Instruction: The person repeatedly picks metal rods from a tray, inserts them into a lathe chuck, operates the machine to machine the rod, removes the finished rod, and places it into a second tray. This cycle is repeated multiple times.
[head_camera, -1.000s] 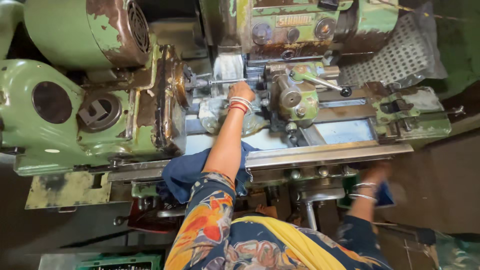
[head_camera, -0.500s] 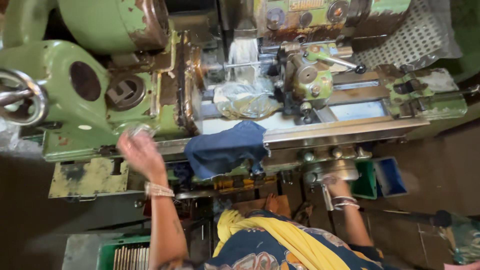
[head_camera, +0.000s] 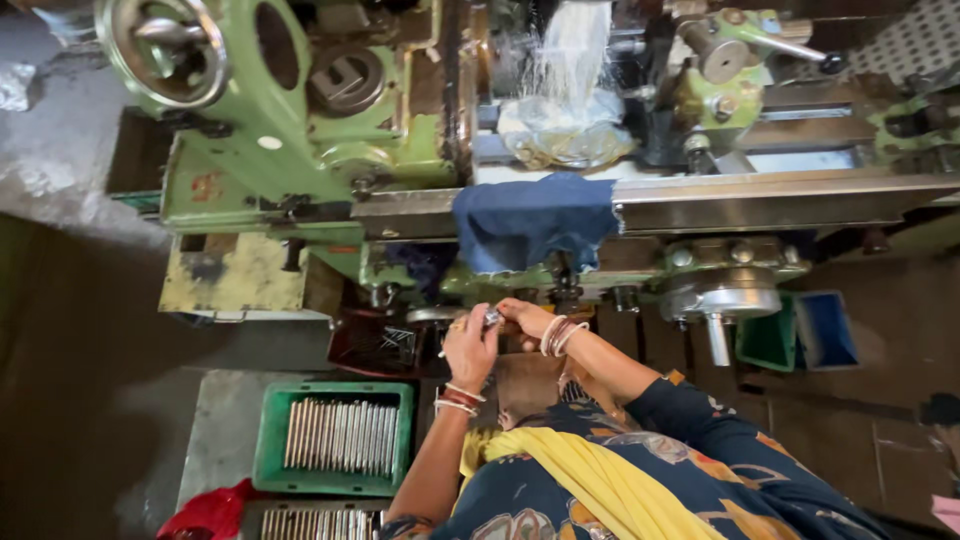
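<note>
Both hands, left hand (head_camera: 470, 347) and right hand (head_camera: 522, 317), around a small metal part (head_camera: 491, 317) below the green lathe (head_camera: 300, 150).

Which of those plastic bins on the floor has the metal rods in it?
The green crate at lower left, by the left hand; it holds a row of metal rods. The blue bin and small green bin show none.

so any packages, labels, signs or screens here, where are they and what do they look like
No screens or signs show.
Green crate: on the floor left of the left hand, rectangular, holding rows of metal rods.
Blue bin: lower right, under the lathe, open box.
Label patch: on the green lathe body, small, reddish, worn.
</note>
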